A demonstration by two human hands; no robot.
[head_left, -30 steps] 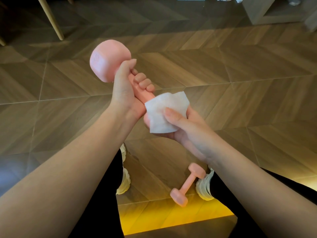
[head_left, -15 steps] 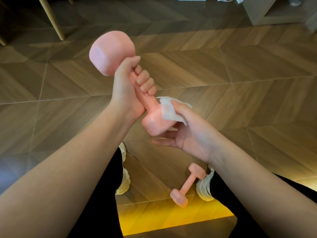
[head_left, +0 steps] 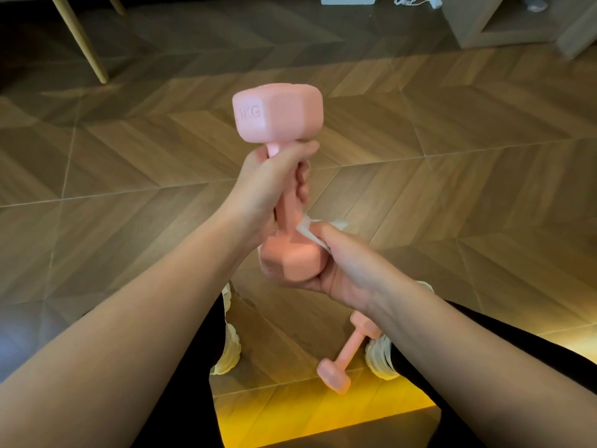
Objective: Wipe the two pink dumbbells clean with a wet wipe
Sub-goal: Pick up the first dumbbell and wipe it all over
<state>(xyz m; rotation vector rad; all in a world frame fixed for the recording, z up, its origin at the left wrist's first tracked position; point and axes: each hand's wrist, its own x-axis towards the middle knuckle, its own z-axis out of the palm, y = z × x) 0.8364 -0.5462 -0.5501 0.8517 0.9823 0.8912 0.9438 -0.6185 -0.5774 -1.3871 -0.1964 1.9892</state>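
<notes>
I hold a pink dumbbell (head_left: 277, 116) nearly upright in front of me, its top head marked 1KG. My left hand (head_left: 268, 185) grips its handle just under that head. My right hand (head_left: 342, 266) cups the lower head from the right and below, with a crumpled white wet wipe (head_left: 311, 232) pinched against it under the thumb. Most of the wipe is hidden by my fingers. The second pink dumbbell (head_left: 347, 354) lies on the floor between my feet, partly behind my right forearm.
Wooden herringbone floor (head_left: 452, 176) all around. My white shoes (head_left: 231, 350) flank the floor dumbbell. A wooden chair leg (head_left: 79, 37) stands at the back left, a low cabinet (head_left: 504, 21) at the back right. A yellow light strip glows on the floor near me.
The dumbbell has swung from tilted left to almost upright and moved toward the centre. My right hand has come up and closed round the lower head, bunching the wipe against it.
</notes>
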